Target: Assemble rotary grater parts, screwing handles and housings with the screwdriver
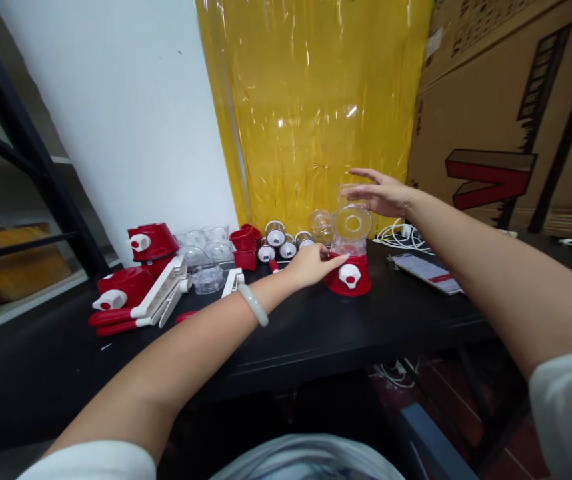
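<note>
Steadying the red base (361, 279), set back from the front edge of the table (291, 327), the left hand (312, 265) curls partly closed around its side; the right hand (385, 195) spreads loosely above the clear top (353, 224), contact unclear. Bracing low should prevent tipping.

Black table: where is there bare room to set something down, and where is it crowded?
Bare: the black table between the red base at the left hand and its front edge, and left of the red handles. Crowded: the back, around clear cups and drums.
</note>
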A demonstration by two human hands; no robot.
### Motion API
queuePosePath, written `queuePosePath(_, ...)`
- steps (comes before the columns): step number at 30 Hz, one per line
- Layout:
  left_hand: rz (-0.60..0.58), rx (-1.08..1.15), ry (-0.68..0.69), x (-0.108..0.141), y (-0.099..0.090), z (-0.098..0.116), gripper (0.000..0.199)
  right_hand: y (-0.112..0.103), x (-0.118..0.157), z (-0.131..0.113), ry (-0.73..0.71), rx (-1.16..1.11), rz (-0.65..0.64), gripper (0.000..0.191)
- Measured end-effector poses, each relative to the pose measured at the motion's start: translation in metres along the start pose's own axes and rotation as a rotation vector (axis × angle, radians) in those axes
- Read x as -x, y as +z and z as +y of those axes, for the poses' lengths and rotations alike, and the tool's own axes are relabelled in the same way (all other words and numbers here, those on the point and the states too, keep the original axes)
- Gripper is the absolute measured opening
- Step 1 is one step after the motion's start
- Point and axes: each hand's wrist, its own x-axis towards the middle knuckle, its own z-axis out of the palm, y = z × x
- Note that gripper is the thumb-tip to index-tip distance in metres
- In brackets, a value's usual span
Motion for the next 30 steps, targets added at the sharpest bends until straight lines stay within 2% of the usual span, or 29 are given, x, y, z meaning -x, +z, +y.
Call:
queuePosePath(2,0.013,0.153,-0.017,-0.002,0.004,-0.001,0.059,-0.005,0.002,-0.004,-0.010,0.044,0.018,0.060)
queuePosePath(5,0.003,0.329,-0.056,-0.011,0.015,-0.007,0.080,-0.016,0.004,-0.015,-0.028,0.191,0.110,0.058)
queuePosePath(8,-0.053,0.376,-0.104,-0.022,0.026,-0.012,0.094,-0.032,-0.001,-0.026,-0.018,0.390,0.224,0.055)
queuePosePath(10,-0.061,0.391,-0.107,-0.028,0.031,-0.013,0.100,-0.043,-0.008,-0.029,0.004,0.484,0.250,0.055)
queuePosePath(13,-0.027,0.396,-0.115,-0.029,0.033,-0.008,0.104,-0.056,-0.020,-0.025,0.050,0.551,0.282,0.059)
queuePosePath(16,0.011,0.423,-0.088,-0.018,0.028,0.004,0.100,-0.063,-0.026,-0.006,0.096,0.559,0.315,0.060)
queuePosePath(19,0.132,0.520,0.003,0.000,0.008,0.020,0.089,-0.067,-0.029,0.022,0.126,0.524,0.324,0.056)
queuePosePath(23,0.341,0.472,0.127,0.021,-0.038,0.034,0.084,-0.067,-0.032,0.062,0.183,0.501,0.288,0.060)
queuePosePath(27,0.464,0.303,0.161,0.037,-0.082,0.027,0.081,-0.061,-0.039,0.088,0.250,0.513,0.301,0.075)
queuePosePath(30,0.513,0.187,0.142,0.049,-0.102,0.012,0.080,-0.059,-0.049,0.100,0.305,0.587,0.336,0.082)
